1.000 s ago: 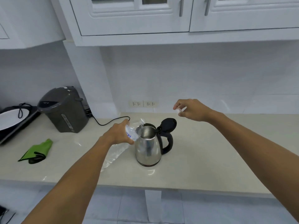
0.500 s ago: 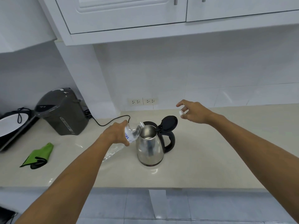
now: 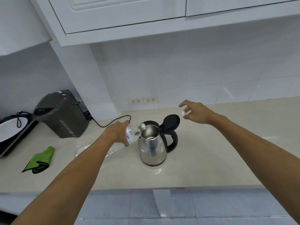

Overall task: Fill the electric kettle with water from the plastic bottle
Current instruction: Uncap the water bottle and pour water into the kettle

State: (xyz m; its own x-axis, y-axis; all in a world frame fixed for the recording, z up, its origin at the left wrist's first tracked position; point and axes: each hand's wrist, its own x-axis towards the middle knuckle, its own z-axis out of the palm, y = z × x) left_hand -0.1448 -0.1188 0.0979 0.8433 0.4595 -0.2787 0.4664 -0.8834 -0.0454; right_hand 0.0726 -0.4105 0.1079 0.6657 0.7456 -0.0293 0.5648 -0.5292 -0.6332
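Observation:
A steel electric kettle (image 3: pixel 152 148) with a black handle stands on the beige counter, its black lid (image 3: pixel 171 121) flipped up. My left hand (image 3: pixel 116 133) grips a clear plastic bottle (image 3: pixel 134 134) tilted on its side, its neck resting over the kettle's open rim. The bottle's lower part runs back under my left forearm. My right hand (image 3: pixel 195 112) hovers behind and to the right of the kettle, pinching the small white bottle cap (image 3: pixel 184 113) between its fingers.
A dark grey water boiler (image 3: pixel 61 113) stands at the back left with a black cord (image 3: pixel 112 123) running along the counter. A green cloth (image 3: pixel 40 159) lies at the left. A black appliance (image 3: pixel 9 132) sits at the far left edge. Wall sockets (image 3: pixel 142 100) are behind.
The view has tipped down a little. My left hand has brought the bottle's neck onto the kettle's rim. My right hand with the cap has drifted slightly right.

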